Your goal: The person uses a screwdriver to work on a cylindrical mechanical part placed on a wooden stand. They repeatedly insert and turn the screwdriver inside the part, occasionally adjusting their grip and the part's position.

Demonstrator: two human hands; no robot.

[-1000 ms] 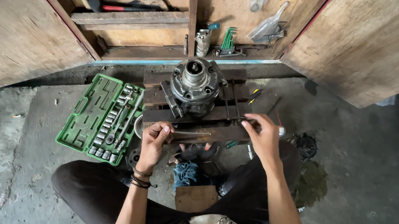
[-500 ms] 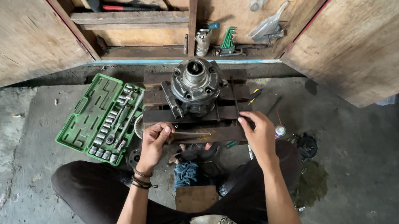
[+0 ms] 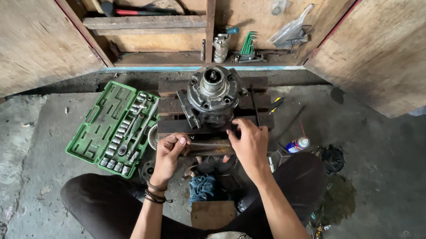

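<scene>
A round grey metal machine housing (image 3: 212,94) stands upright on dark wooden blocks (image 3: 258,111) on the floor in front of me. My left hand (image 3: 168,154) is closed around the left end of a thin metal rod (image 3: 209,145), which lies along the front of the blocks. My right hand (image 3: 249,145) is just below the housing, with bent fingers against the block's front edge by the rod's right end. I cannot make out whether those fingers hold anything. I sit on the floor with my knees on either side of the blocks.
An open green socket set case (image 3: 97,128) lies to the left. A spray can (image 3: 298,144) and a yellow-handled screwdriver (image 3: 277,104) lie to the right. Behind stands a wooden cabinet with open doors (image 3: 26,36), holding a hammer (image 3: 134,11) and green hex keys (image 3: 248,44).
My right hand has slid left from the blocks' right end to the middle, under the housing. My left hand has stayed on the rod.
</scene>
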